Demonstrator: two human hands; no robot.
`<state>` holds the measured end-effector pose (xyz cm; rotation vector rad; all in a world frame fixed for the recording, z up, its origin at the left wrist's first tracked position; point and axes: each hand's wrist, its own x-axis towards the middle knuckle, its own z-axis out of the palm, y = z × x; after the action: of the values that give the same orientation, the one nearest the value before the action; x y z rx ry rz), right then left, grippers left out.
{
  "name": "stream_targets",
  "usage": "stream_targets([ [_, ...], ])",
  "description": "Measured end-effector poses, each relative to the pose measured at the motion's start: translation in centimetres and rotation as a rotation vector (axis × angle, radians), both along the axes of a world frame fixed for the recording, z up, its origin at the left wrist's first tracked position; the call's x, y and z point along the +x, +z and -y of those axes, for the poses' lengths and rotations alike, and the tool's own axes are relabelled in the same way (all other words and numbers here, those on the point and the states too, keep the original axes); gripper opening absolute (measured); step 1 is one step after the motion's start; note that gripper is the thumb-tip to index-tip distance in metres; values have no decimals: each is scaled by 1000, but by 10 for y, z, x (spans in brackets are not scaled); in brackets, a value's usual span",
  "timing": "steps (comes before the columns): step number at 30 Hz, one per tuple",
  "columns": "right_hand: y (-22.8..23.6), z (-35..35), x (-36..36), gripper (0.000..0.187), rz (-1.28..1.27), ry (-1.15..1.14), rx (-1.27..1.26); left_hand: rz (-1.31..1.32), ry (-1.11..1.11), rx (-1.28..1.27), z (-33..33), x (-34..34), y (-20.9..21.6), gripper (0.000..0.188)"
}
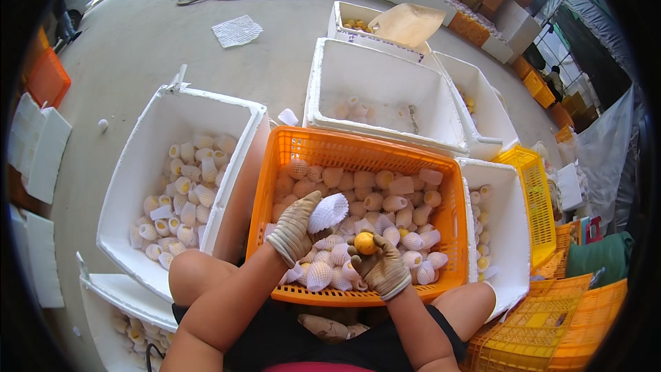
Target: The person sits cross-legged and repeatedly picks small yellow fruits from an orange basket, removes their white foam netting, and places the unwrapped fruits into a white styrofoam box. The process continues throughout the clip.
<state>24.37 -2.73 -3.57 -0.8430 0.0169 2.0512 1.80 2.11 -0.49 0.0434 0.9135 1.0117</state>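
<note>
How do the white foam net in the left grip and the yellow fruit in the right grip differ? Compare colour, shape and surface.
Colour: the foam net is white, while the fruit is orange-yellow.
Shape: the foam net is elongated; the fruit is round.
Surface: the foam net has a meshed texture, whereas the fruit looks smooth.
Shared: each is held in a gloved grip, the left and the right.

The person's two hands hold one item each: one foam sleeve [328, 213] in the left hand [297, 227], one bare fruit [365, 243] in the right hand [384, 270]. Six white boxes [148, 141] stand near one orange basket [358, 140] — its wrapped fruits [319, 276] defy counting — plus one brown paper sheet [410, 24].
</note>
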Motion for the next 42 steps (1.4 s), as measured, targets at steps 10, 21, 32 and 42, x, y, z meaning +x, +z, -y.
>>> stream_targets([
  [10,97,-241,-31,47,258,-134,177,-39,84,-54,-9,-8,-2,24],
  [21,131,-277,-46,28,931,217,729,-116,116,118,-18,-21,4,22],
  [32,-62,-152,117,22,1321,222,399,-53,137,-60,-14,-9,-1,23],
  [42,-86,-147,82,75,2373,1032,625,-71,80,-41,-16,-2,-19,24],
])
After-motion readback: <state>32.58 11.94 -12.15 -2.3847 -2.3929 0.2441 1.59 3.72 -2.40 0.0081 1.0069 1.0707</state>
